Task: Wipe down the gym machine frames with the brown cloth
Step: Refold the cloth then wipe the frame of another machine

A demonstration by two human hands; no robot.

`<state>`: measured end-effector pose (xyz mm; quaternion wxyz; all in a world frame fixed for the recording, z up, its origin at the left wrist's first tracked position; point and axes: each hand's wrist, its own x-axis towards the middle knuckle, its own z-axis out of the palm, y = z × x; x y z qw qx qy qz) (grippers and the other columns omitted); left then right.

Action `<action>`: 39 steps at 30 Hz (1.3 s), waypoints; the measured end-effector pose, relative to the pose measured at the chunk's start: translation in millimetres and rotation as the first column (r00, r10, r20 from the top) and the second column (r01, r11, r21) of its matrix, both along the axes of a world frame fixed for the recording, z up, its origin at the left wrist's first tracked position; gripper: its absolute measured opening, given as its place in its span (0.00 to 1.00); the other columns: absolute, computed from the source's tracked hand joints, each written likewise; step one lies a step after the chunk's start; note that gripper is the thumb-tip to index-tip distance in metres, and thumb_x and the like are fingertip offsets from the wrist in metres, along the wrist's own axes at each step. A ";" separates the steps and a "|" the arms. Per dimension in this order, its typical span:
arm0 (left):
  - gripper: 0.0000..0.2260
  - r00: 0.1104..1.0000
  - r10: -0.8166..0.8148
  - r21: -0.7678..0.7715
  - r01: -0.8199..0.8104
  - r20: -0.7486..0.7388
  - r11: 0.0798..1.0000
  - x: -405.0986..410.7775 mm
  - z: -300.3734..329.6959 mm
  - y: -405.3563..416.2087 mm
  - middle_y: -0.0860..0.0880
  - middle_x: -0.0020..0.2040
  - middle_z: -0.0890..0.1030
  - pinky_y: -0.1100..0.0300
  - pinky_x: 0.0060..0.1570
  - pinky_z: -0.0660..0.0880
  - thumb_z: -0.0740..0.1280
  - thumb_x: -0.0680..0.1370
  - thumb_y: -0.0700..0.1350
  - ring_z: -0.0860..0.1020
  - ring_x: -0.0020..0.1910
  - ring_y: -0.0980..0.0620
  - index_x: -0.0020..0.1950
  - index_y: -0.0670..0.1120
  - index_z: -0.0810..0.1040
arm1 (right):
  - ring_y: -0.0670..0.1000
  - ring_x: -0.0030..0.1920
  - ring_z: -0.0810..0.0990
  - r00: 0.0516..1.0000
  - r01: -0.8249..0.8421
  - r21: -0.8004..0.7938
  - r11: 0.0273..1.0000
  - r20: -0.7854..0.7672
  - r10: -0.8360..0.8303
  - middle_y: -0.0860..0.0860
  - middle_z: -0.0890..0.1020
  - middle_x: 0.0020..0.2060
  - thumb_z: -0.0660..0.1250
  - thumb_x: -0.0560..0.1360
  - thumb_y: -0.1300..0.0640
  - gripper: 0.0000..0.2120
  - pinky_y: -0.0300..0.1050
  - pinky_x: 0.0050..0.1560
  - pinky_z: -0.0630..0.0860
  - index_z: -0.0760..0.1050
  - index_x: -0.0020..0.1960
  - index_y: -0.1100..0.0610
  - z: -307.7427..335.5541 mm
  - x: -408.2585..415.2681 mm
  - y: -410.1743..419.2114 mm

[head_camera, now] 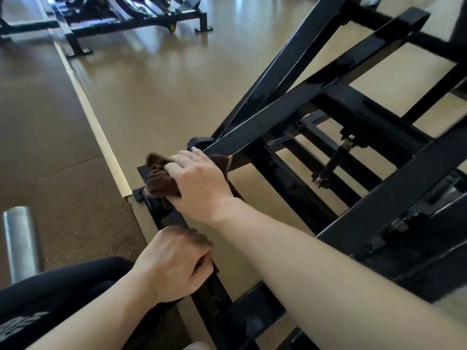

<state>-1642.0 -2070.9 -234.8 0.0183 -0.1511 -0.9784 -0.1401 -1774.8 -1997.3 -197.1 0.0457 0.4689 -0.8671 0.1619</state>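
While bunched under right hand (199, 183), brown cloth (161, 181) on floor-level frame bar (214, 286).

2 hands (199, 183), 1 brown cloth (159, 181), 2 machine frames (285, 114), 1 silver roller (19, 243)

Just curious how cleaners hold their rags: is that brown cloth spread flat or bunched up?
Bunched up. The brown cloth shows crumpled folds under the right hand, which presses it onto the black base bar.
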 end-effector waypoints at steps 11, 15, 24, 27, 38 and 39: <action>0.14 0.996 -0.007 0.019 0.009 -0.092 1.000 1.0 -4.3 -0.9 0.56 0.28 0.72 0.57 0.34 0.73 0.60 0.78 0.48 0.71 0.28 0.54 0.32 0.53 0.72 | 0.59 0.64 0.76 0.804 0.588 -0.188 0.787 0.033 -0.594 0.57 0.79 0.61 0.68 0.80 0.52 0.16 0.53 0.68 0.73 0.79 0.63 0.60 66.4 -161.0 142.5; 0.14 0.994 -0.040 -0.004 0.039 -0.099 0.999 -1.5 -3.0 -0.7 0.57 0.29 0.72 0.60 0.33 0.71 0.60 0.78 0.48 0.72 0.28 0.54 0.32 0.53 0.74 | 0.56 0.66 0.73 0.879 0.473 -0.116 0.873 -0.001 -0.476 0.54 0.79 0.63 0.69 0.78 0.49 0.17 0.49 0.73 0.66 0.79 0.63 0.55 45.2 -109.4 91.3; 0.12 1.000 0.015 0.007 -0.015 0.006 1.000 1.9 2.7 4.1 0.59 0.32 0.72 0.64 0.37 0.71 0.61 0.79 0.55 0.74 0.31 0.57 0.36 0.55 0.71 | 0.54 0.78 0.64 0.995 0.001 0.100 0.995 -0.104 0.010 0.53 0.71 0.76 0.69 0.79 0.49 0.24 0.47 0.81 0.49 0.73 0.73 0.56 21.0 -50.0 58.3; 0.11 0.976 0.216 0.223 -0.203 -0.037 0.954 -16.0 19.8 8.9 0.60 0.37 0.70 0.68 0.36 0.67 0.59 0.80 0.57 0.72 0.35 0.59 0.40 0.55 0.68 | 0.58 0.71 0.72 0.979 0.188 0.033 0.982 -0.088 -0.184 0.55 0.77 0.69 0.70 0.78 0.54 0.19 0.51 0.78 0.61 0.77 0.67 0.59 44.3 -95.6 95.0; 0.29 0.913 0.400 0.062 -0.396 -0.077 0.916 -213.9 60.3 41.6 0.53 0.52 0.74 0.54 0.39 0.72 0.63 0.74 0.72 0.76 0.51 0.48 0.61 0.50 0.68 | 0.60 0.61 0.79 0.773 0.630 -0.074 0.773 -0.034 -0.634 0.58 0.79 0.62 0.65 0.82 0.50 0.18 0.51 0.61 0.76 0.77 0.65 0.61 105.9 -210.2 169.2; 0.25 0.908 0.402 0.072 -0.396 -0.117 0.916 -219.4 57.5 42.1 0.55 0.48 0.73 0.55 0.35 0.69 0.63 0.75 0.71 0.76 0.48 0.50 0.57 0.51 0.68 | 0.61 0.62 0.78 0.745 0.662 -0.095 0.743 -0.026 -0.667 0.58 0.78 0.62 0.65 0.82 0.50 0.18 0.51 0.61 0.75 0.77 0.65 0.62 108.6 -219.5 172.6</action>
